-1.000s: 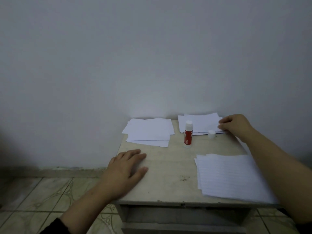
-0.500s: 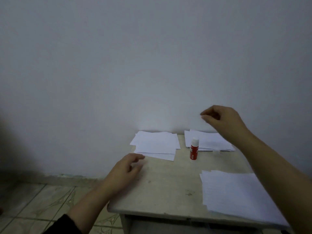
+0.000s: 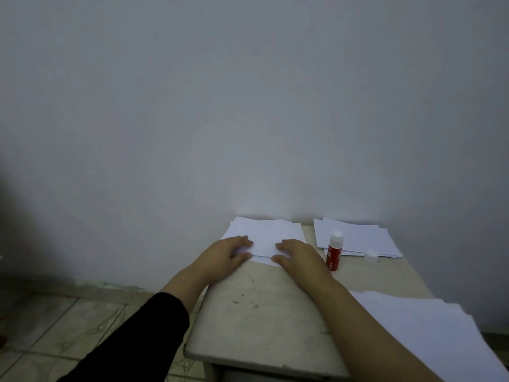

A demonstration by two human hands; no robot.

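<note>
A small pile of white sheets (image 3: 268,230) lies at the far left of a pale wooden table (image 3: 259,312), against the wall. My left hand (image 3: 225,255) rests flat on the pile's near left corner, fingers straight. My right hand (image 3: 298,253) lies flat on the pile's near right part, thumb on the front edge. A red glue stick (image 3: 334,250) with its white top uncapped stands upright just right of my right hand. Its small white cap (image 3: 371,255) sits on the table further right.
A second pile of white sheets (image 3: 358,238) lies at the far right by the wall. A larger stack of lined paper (image 3: 429,332) covers the near right and overhangs the table edge. Tiled floor (image 3: 68,326) shows to the left.
My right hand came down from the air above the far right pile and settled on the far left pile. My left hand slid forward from the bare table onto that same pile.
</note>
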